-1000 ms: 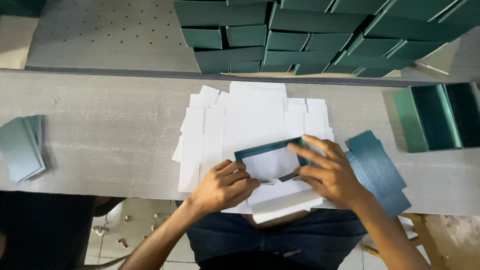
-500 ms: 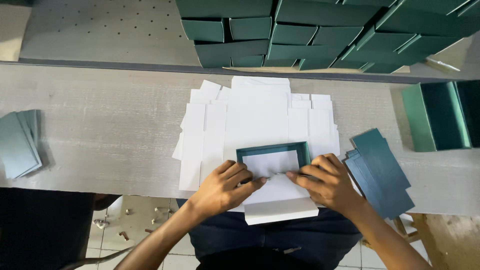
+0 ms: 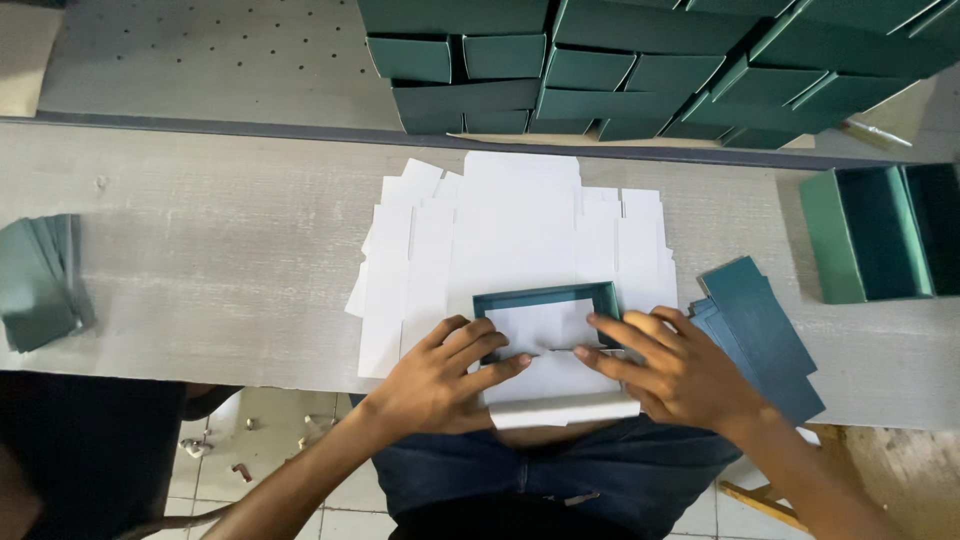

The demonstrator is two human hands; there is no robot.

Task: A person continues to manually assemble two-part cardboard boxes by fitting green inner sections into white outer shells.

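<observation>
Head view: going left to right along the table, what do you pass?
Stack of green cards → white sheets → left hand → right hand → dark green cards → open green boxes.

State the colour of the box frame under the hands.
Dark teal green box frame, lined white inside; the head view shows it.

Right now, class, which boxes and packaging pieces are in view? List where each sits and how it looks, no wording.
Small box: under both hands, dark green frame, white inside.
White sheets: table centre, flat, notched edges.
Stacked boxes: far side, dark green, rectangular.
Open trays: right, green, deep.
Flat panels: beside right hand, dark teal.
Panel pile: left edge, grey-green.
Left hand: on the small box.
</observation>
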